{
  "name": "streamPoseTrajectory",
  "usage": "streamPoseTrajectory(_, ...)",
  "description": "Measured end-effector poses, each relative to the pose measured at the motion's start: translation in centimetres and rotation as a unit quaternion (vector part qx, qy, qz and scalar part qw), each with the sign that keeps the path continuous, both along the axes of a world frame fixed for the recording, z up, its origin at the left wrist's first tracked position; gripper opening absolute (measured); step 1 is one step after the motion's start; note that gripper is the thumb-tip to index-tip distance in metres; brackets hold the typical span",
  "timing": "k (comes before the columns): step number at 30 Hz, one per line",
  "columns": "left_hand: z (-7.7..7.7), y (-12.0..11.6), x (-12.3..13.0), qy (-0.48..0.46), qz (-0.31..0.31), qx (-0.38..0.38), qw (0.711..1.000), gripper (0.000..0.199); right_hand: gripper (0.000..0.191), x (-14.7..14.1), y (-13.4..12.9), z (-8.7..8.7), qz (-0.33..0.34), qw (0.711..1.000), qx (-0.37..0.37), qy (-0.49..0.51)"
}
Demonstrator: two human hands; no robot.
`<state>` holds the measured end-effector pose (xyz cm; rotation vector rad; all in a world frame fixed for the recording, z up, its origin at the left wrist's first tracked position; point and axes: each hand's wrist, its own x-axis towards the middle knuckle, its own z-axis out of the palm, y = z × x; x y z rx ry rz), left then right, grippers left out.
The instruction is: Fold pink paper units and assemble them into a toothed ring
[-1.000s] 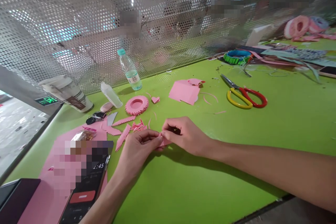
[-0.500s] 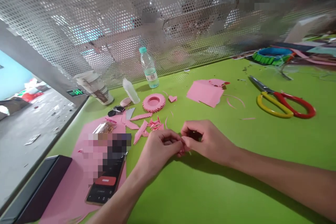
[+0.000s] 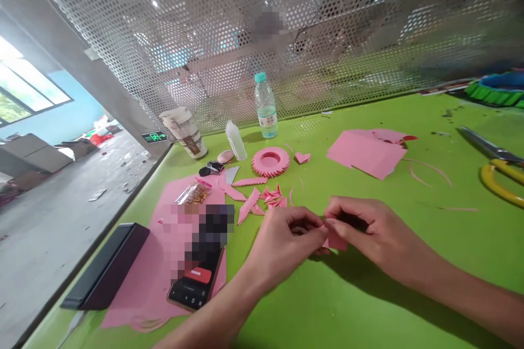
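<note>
A small piece of pink paper [image 3: 337, 241] is pinched between the fingertips of both hands, low over the green table. My left hand [image 3: 289, 237] closes on its left edge, and my right hand [image 3: 364, 226] grips its upper right, thumb against the fingers. Parts of the paper are hidden behind the fingers. Just beyond my left hand lie small folded pink paper pieces [image 3: 273, 194] and toothed pink strips [image 3: 249, 204]. Farther back sit a pink paper ring [image 3: 271, 161] with a notched rim and a small pink heart [image 3: 302, 158].
Pink sheets [image 3: 364, 152] lie at the back right, near scissors [image 3: 501, 180]. A water bottle [image 3: 266, 106], white glue bottle [image 3: 236, 140] and paper cup [image 3: 184, 131] stand along the perforated screen. At left are a phone [image 3: 194, 278], a dark box [image 3: 108, 264] and a snack bag [image 3: 193, 194].
The view has swung left, so things appear farther right. More of the pink paper now shows between my fingertips; both hands still pinch it.
</note>
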<state>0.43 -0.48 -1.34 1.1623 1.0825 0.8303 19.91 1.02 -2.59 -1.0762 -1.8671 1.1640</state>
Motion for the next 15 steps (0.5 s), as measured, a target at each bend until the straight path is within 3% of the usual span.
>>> streamPoseTrajectory(7, 0.44, -0.07, -0.05, 0.074, 0.013, 0.068, 0.995, 0.012, 0.033, 0.01, 0.12, -0.2, 0.016, 1.0, 0.0, 0.002)
streamPoseTrajectory(15, 0.2, -0.15, 0.26, 0.105, 0.044, 0.072, 0.991, 0.01, 0.031, -0.14, 0.35, -0.38, -0.014, 1.0, -0.001, 0.001)
